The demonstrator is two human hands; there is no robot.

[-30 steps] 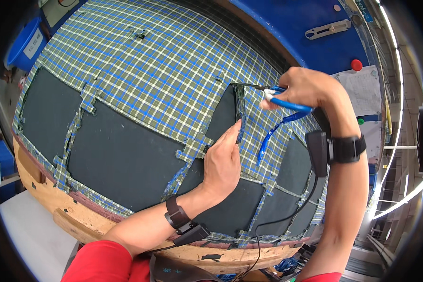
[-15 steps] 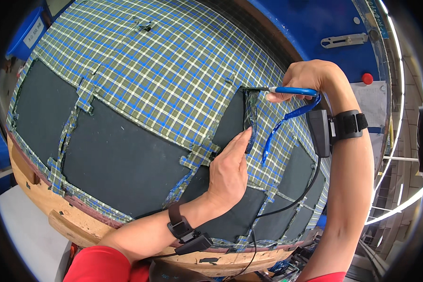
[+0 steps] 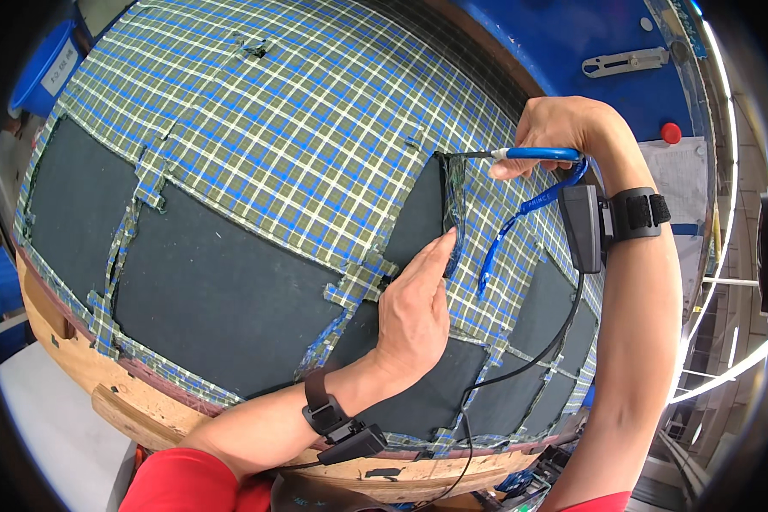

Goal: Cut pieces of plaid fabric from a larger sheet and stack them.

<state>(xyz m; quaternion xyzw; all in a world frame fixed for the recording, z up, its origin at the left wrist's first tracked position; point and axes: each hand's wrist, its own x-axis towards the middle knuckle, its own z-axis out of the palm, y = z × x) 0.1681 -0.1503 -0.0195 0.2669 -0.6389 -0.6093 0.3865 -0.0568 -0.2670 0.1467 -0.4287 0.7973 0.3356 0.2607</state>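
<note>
My right hand point(image 3: 559, 132) grips blue-handled scissors point(image 3: 538, 154). Their thin dark blade reaches left to the upper corner of an opening in the plaid cloth point(image 3: 307, 162), and a blue strip point(image 3: 497, 247) dangles from the handle. My left hand point(image 3: 414, 311) lies with straight fingers held together against a narrow dark cloth flap point(image 3: 455, 209) beside this opening. Its thumb is partly hidden. Beneath the cloth, a black panel point(image 3: 222, 256) shows through several cut-out areas with frayed plaid edges.
A wooden frame point(image 3: 136, 405) runs along the near edge. At the far right, a blue surface holds a utility knife point(image 3: 625, 62), a red round knob point(image 3: 671, 133) and paper sheets point(image 3: 674, 183). A blue bin point(image 3: 44, 72) stands far left. A black cable point(image 3: 520, 373) crosses the panel from my right wrist strap.
My right hand and the scissors sit very slightly higher in view, still at the corner of the opening. My left hand keeps its place by the flap.
</note>
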